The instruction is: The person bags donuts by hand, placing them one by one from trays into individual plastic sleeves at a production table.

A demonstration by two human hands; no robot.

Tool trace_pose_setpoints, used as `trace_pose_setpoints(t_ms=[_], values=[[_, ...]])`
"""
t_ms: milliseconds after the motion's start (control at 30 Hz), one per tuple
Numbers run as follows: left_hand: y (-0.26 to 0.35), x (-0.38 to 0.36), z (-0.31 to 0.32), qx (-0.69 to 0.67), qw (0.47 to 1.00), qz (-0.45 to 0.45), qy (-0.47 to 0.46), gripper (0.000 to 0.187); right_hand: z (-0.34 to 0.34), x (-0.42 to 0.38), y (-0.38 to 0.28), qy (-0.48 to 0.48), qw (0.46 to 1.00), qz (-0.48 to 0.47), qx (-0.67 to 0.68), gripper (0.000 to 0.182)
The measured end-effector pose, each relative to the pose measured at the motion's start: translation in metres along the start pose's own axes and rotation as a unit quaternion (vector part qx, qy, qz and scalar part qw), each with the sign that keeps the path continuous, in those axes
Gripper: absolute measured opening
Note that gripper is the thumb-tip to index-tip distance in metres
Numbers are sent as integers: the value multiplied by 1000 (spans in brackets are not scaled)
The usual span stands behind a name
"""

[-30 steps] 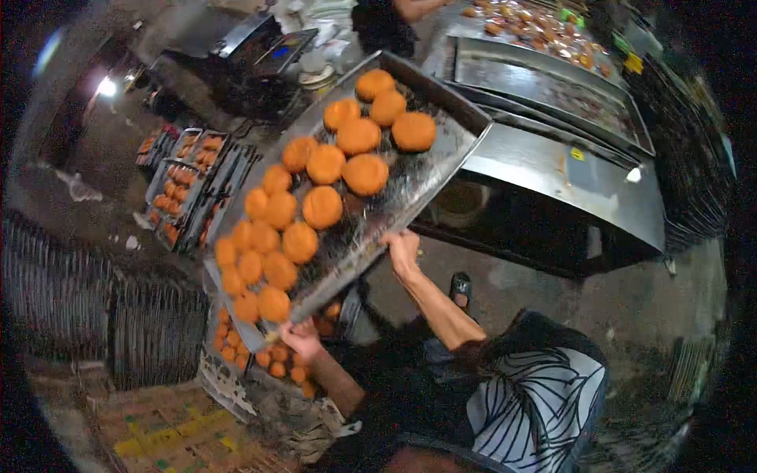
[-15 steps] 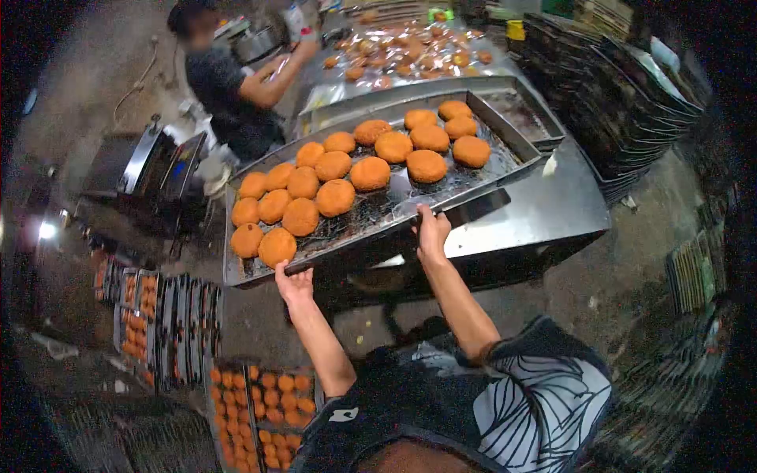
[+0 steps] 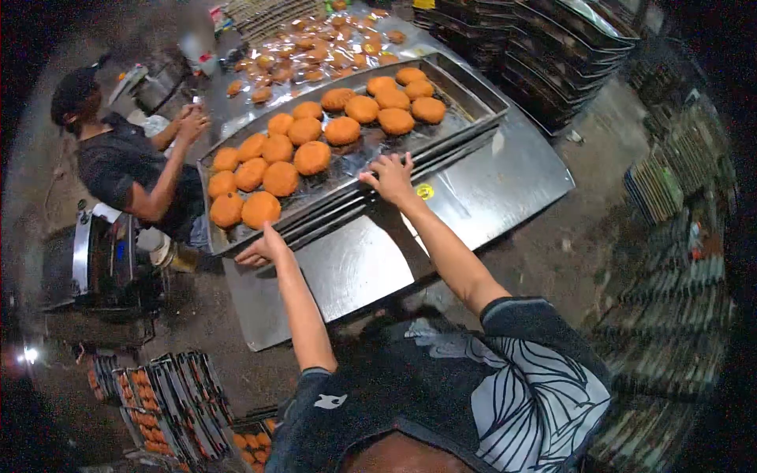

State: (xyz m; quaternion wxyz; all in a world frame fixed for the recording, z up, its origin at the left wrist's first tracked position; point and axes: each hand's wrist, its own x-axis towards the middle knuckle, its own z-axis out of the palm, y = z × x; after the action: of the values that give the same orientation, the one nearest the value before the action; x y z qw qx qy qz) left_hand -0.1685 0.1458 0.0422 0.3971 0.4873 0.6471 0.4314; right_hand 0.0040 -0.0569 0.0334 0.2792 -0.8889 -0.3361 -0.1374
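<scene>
A dark metal baking tray [image 3: 347, 175] holding several round orange-brown breaded buns [image 3: 313, 158] lies on top of other trays on the steel table. My left hand [image 3: 268, 247] grips its near rim close to the left corner, thumb up at the rim and fingers against the outer side. Farther right, my right hand [image 3: 391, 178] rests at the near rim with its fingers spread. Whether the right fingertips press on the rim or lie just over it is hard to see. The tray's underside is hidden.
Wrapped buns [image 3: 315, 51] cover the table's [image 3: 355, 268] far end. A co-worker [image 3: 130, 162] stands at the left, hands raised near the table. Tall stacks of dark trays [image 3: 544, 63] rise at the back right. Racked trays of buns [image 3: 146, 402] stand on the floor, lower left.
The tray has gone forward and down from my hands onto the trays on the table. My right hand has loosened and spread its fingers; my left hand stays at the near left rim.
</scene>
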Motion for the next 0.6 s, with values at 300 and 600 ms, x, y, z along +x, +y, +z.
trace_pose_setpoints(t_ms=[300,600], values=[[-27,5,10,57,987,146,39,107,-2,-13,14,34,996,-62,50,34],[-72,-203,71,5,673,273,-687,23,-34,-75,162,-198,894,374,-146,66]])
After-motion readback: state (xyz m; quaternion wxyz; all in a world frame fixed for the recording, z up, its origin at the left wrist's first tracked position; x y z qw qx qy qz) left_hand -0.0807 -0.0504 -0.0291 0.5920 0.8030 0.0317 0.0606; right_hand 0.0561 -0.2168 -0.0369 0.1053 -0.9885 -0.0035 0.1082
